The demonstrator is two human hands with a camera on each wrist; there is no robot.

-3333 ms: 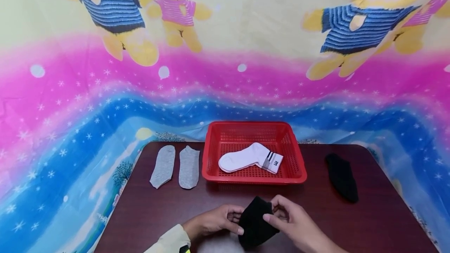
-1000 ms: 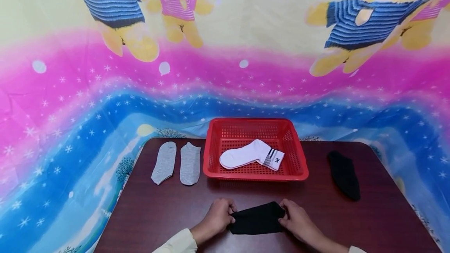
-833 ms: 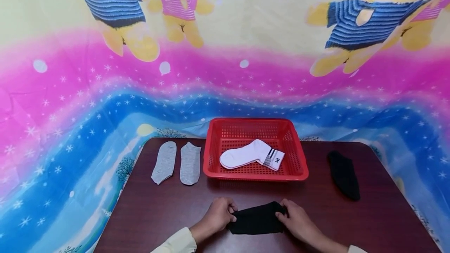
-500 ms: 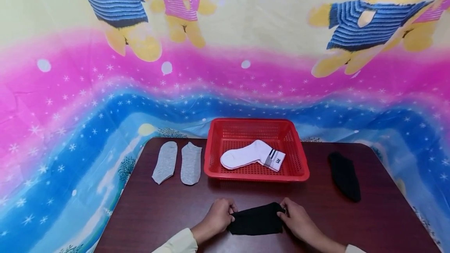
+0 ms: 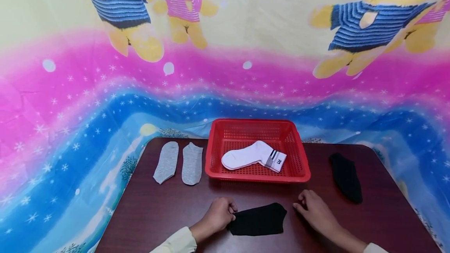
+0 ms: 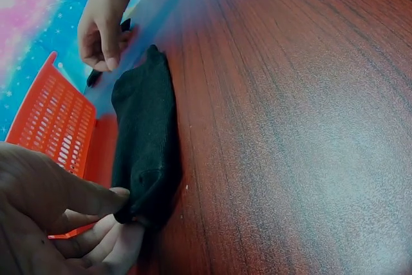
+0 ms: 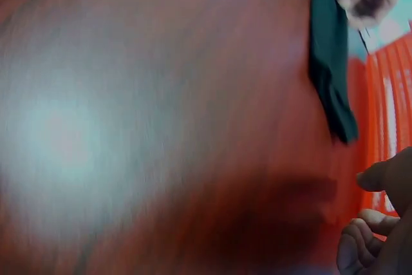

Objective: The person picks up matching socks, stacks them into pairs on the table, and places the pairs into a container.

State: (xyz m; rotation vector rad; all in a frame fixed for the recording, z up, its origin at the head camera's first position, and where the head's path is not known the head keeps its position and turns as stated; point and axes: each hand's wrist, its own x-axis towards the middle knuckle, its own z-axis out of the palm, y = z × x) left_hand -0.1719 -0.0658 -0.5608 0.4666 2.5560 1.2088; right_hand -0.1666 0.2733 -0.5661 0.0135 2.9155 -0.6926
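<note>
A black ankle sock [image 5: 259,220] lies flat on the table in front of the basket, its toe to the left. My left hand [image 5: 220,214] pinches the sock's left end between thumb and fingers, seen close up in the left wrist view, where the black sock [image 6: 147,127] stretches away from the fingertips. My right hand [image 5: 316,212] is off the sock, to its right, with loosely bent fingers and nothing in them. In the right wrist view, the right hand [image 7: 380,223] shows a gap between thumb and fingers. A second black sock [image 5: 346,177] lies at the table's right.
A red plastic basket [image 5: 258,179] stands at the back middle, holding white socks [image 5: 246,157] with black stripes. Left of it lie two grey socks, one outer [image 5: 166,162] and one inner [image 5: 192,164]. A patterned cloth [image 5: 225,61] hangs behind the dark wooden table [image 5: 158,210].
Both hands first held the black sock bunched up, then stretched it flat on the table. Now my right hand has let go of its right end and moved right; the left keeps its pinch.
</note>
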